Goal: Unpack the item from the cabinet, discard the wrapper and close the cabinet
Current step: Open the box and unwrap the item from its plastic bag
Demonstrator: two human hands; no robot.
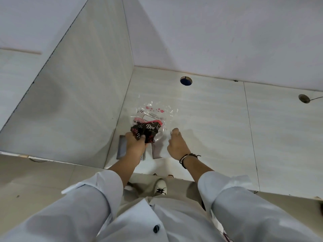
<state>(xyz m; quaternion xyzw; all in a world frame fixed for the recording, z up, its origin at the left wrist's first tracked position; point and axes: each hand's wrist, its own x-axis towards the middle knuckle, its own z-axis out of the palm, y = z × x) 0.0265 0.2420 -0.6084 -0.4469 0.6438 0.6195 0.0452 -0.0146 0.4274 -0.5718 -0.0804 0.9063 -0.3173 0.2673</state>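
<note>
My left hand [134, 144] grips a dark red-and-black folded item [146, 131] with white lettering, low over the white cabinet shelf [209, 123]. A clear plastic wrapper [157, 110] with pink prints still surrounds the item's far end and fans out behind it. My right hand [175, 145] is closed just to the right, thumb up, and seems to pinch a thin edge of the wrapper. A dark bracelet sits on that wrist.
A white side panel [78, 102] rises at the left and a back wall [227, 41] stands behind. The shelf has a round hole showing blue [186, 80] and another hole with a cable [304, 98]. Grey metal brackets [122, 147] lie under my hands. My shoe [160, 186] shows below.
</note>
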